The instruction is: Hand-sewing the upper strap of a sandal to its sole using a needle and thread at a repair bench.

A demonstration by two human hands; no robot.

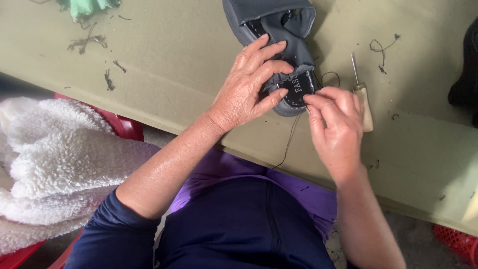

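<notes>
1. the dark grey cloth shoe with a soft fabric upper and a stitched sole [279, 35] lies on the olive-green work table [174, 60], heel end toward me at the near edge.
2. handling, as i judge it: light, the upper limp and folding on itself, the sole firmer but still bendable. not fragile, not slippery. best taken at the heel or along the sole rim, where it resists a pinch.
3. my left hand [246, 87] lies over the heel part, fingers loosely spread and curved across the fabric, thumb tucked in against the dark oval insole patch. it presses the shoe down rather than closing round it.
4. my right hand [338, 124] has its thumb and forefinger pressed together at the heel rim, seemingly pinching the thin dark thread [289, 142], which hangs over the table edge toward my lap. whether a needle is in the pinch i cannot tell.
5. a wooden-handled awl with a thin metal spike [362, 97] lies on the table just behind my right hand, untouched.
6. dark thread scraps [87, 42] are scattered on the table. a white fleecy cloth [55, 159] sits on a red seat to my left.
</notes>
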